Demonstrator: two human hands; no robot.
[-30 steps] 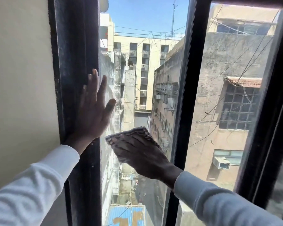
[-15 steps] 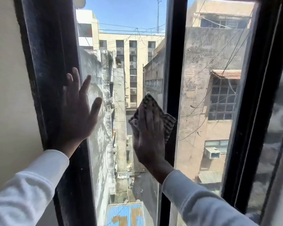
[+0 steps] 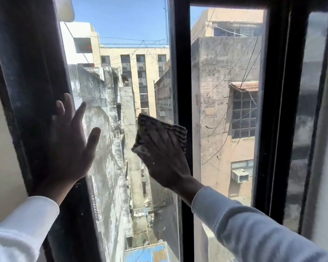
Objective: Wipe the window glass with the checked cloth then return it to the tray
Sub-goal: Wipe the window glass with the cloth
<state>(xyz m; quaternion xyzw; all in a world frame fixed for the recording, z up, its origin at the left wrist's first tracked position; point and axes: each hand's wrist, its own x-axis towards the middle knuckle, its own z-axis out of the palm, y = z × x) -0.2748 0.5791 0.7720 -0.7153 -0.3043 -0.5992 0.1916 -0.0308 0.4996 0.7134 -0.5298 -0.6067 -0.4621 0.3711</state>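
My right hand [image 3: 164, 157] presses the checked cloth [image 3: 151, 124] flat against the window glass [image 3: 121, 82], near the black centre bar. The cloth is dark with light checks, and its upper edge and right corner stick out above my fingers. My left hand [image 3: 70, 148] rests flat with fingers spread on the left edge of the same pane, partly over the black left frame [image 3: 32, 91]. Both arms wear white sleeves. No tray is in view.
A black centre bar [image 3: 183, 72] divides the wiped pane from a second pane [image 3: 225, 91] to the right. Another black upright [image 3: 276, 110] and a further glass strip stand at the far right. A cream wall [image 3: 0, 148] lies left of the frame. Buildings show outside.
My right hand has carried the cloth up and to the right across the pane, from low centre to beside the centre bar. My left hand has stayed on the left frame.
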